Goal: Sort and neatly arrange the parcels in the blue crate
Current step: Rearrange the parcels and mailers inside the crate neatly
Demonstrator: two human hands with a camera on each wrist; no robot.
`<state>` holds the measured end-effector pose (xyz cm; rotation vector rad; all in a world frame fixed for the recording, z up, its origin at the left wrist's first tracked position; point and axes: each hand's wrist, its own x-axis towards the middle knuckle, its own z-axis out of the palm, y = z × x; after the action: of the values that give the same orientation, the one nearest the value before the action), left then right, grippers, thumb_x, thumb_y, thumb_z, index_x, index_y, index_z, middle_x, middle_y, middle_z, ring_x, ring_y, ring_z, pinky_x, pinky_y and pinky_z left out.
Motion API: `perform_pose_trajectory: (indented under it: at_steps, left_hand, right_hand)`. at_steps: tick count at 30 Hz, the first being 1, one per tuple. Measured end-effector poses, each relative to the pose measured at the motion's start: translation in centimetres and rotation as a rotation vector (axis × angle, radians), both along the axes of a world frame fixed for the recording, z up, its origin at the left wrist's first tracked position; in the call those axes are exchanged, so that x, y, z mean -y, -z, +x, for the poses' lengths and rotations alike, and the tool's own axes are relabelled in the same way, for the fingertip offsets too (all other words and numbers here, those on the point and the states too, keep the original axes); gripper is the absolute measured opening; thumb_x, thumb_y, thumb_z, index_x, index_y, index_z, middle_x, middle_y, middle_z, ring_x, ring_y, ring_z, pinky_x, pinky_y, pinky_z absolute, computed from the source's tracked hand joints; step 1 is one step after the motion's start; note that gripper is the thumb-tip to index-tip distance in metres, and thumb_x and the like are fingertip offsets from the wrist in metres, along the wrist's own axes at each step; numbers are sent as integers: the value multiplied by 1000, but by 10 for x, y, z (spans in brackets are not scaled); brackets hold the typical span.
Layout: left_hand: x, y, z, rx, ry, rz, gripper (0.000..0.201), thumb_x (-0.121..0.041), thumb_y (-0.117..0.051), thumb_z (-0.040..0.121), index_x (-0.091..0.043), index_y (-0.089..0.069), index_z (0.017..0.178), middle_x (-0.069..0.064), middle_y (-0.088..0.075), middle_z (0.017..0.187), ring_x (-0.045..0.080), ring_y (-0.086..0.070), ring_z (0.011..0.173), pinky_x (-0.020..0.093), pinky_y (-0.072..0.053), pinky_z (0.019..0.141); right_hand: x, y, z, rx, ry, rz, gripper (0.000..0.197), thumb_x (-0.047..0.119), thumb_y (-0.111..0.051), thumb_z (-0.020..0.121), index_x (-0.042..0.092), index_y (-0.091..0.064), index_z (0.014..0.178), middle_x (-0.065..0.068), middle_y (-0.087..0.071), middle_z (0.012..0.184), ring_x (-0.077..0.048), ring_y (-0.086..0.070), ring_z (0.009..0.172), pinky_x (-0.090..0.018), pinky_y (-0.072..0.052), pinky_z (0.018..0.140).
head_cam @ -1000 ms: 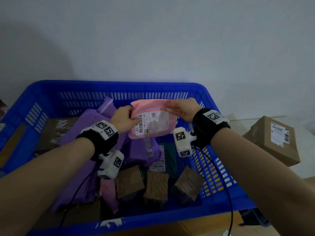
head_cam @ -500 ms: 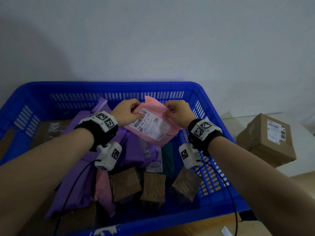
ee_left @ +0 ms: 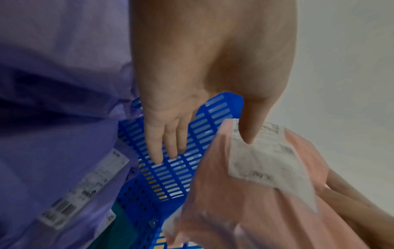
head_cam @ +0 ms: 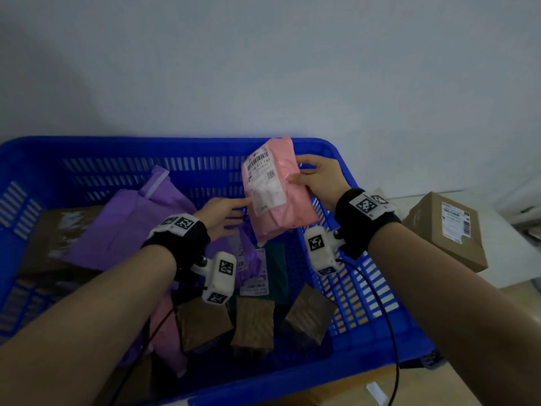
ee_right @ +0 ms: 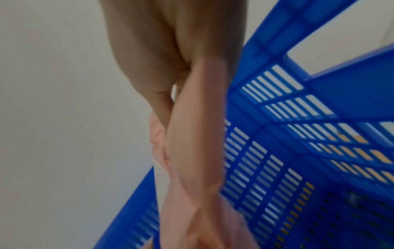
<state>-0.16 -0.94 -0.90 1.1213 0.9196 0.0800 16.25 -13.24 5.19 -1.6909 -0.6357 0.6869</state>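
Note:
A pink parcel with a white label stands almost upright over the right rear of the blue crate. My right hand grips its right edge, thumb in front and fingers behind. My left hand is just left of the parcel with straight fingers; the thumb tip touches the label in the left wrist view. The right wrist view shows the pink parcel edge-on between my right hand's fingers, beside the crate wall.
Inside the crate lie purple mailers, a labelled purple mailer, a dark green packet, another pink mailer, three small brown boxes in a row and a flat brown box at left. A cardboard box sits outside, right.
The pink parcel has swung from lying tilted between both hands to nearly upright and moved right. My left hand has let go of it and opened; my right hand alone holds it.

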Motion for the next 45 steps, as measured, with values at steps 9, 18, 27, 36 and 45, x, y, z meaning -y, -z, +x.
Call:
perform_pose_trajectory:
  at_steps: [9,18,27,36,45]
  left_hand:
    - [8,12,2,182,-52,-86,9,-20,-55,92,-15,-62,95,4,-63,94,19,-56,81,30,-45,66]
    - [6,36,9,13,-115,65,24,-7,-62,88,-5,-63,112,9,-68,96,21,-64,79,34,-53,69]
    - [14,72,38,-181,-75,93,29,7,-58,86,-2,-59,113,16,-62,102,24,-59,75,40,-52,71]
    - [26,114,72,-375,58,106,11,6,-62,83,-4,-57,86,15,-58,97,27,-58,89,33,-54,64]
    - [22,138,82,-355,96,0,37,7,-57,83,-3,-59,118,16,-64,114,27,-62,101,37,-53,90]
  right_hand:
    - [16,3,10,-155,-56,-76,41,-12,-60,83,2,-56,121,-14,-64,90,-16,-64,67,-28,-53,60]
    - [13,61,-1,-105,96,-374,67,-10,-66,77,1,-41,137,-26,-63,113,-35,-63,98,-50,-55,82]
    - [3,112,9,169,-151,-652,86,10,-78,73,12,-31,145,-16,-48,139,-30,-47,128,-32,-38,105]
    - [-7,160,20,208,-242,-914,86,22,-82,69,30,-35,141,-18,-38,138,-38,-44,125,-41,-44,102]
    - [-9,183,28,200,-195,-966,84,18,-76,76,33,-30,144,-19,-29,141,-39,-39,128,-42,-42,104]
